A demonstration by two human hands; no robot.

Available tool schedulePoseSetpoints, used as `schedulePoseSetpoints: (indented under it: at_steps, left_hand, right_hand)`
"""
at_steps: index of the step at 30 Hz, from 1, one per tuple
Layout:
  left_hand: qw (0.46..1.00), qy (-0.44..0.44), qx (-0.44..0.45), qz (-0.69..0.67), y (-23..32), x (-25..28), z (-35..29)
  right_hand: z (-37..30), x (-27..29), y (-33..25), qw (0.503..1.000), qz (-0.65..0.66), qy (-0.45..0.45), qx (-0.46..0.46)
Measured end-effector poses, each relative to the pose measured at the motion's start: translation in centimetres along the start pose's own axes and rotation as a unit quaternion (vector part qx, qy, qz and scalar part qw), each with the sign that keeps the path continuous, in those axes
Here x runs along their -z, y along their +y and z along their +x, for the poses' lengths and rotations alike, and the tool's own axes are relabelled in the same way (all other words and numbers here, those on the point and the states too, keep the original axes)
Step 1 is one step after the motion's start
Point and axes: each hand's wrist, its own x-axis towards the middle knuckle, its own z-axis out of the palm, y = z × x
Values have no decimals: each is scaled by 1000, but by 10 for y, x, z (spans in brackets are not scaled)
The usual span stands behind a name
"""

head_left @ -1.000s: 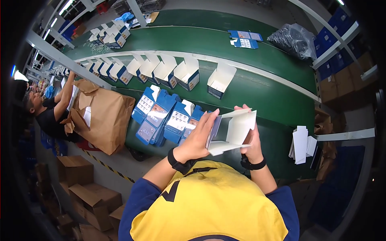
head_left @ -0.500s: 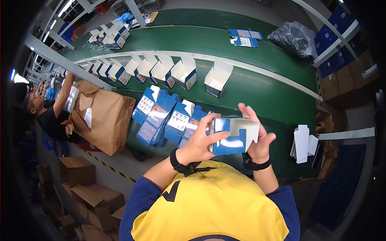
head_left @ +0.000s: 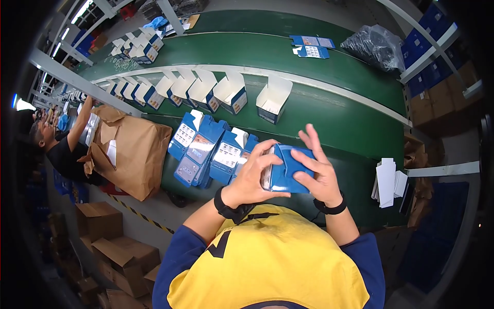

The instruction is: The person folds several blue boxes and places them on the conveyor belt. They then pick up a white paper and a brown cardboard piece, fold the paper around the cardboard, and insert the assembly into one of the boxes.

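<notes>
In front of my chest is a small blue cardboard box [head_left: 284, 179], one side facing me. My left hand [head_left: 251, 177] grips its left end, with the fingers over the top edge and the thumb along the lower edge. Against its blue face, where flaps overlap, lies my right hand [head_left: 324, 180]; thumb and a finger press there while other fingers stretch upward, apart. To the left lie stacks of flattened blue and white cartons [head_left: 197, 148], partly hidden by my left hand. Beyond my hands stands an open-topped box [head_left: 272, 107] with its white lid raised.
A row of similar open boxes [head_left: 230, 92] runs left along the green conveyor [head_left: 339, 110]. A brown paper sack [head_left: 136, 154] stands left, near another person [head_left: 67, 149]. White card pieces [head_left: 386, 180] lie right. A clear bag of dark items [head_left: 373, 46] sits at the far right.
My right hand has come from beside the open end onto the box, and the white-lined flap that stood out is now folded in. The row of boxes has shifted slightly left.
</notes>
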Motion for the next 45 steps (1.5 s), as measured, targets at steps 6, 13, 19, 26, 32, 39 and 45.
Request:
schedulePoseSetpoints:
  at_steps: [6,13,19,26,32,39,45]
  left_hand:
    - [991,-75,-68,89,-1,9,3]
    - [994,-87,0,62,1,8,0]
    - [998,-50,26,-8,0,3,-1]
    - [999,40,-10,32,11,-21,17]
    - [995,-40,81,-47,-15,-25,1]
    - [915,-139,-137,354,-64,-9,-11]
    - [780,-68,419,460,-99,18,-63]
  right_hand:
    - [5,-8,-13,981,48,-20,-186]
    - [9,-10,-12,980,-57,-46,-183]
    - [2,-2,-5,960,123,-58,-243]
    - [-13,-35,-7,931,304,142,-144]
    - [-22,-12,33,959,199,134,-148]
    - [-18,32,84,754,454,-42,-473]
    - [8,20,182,939,-177,175,-239]
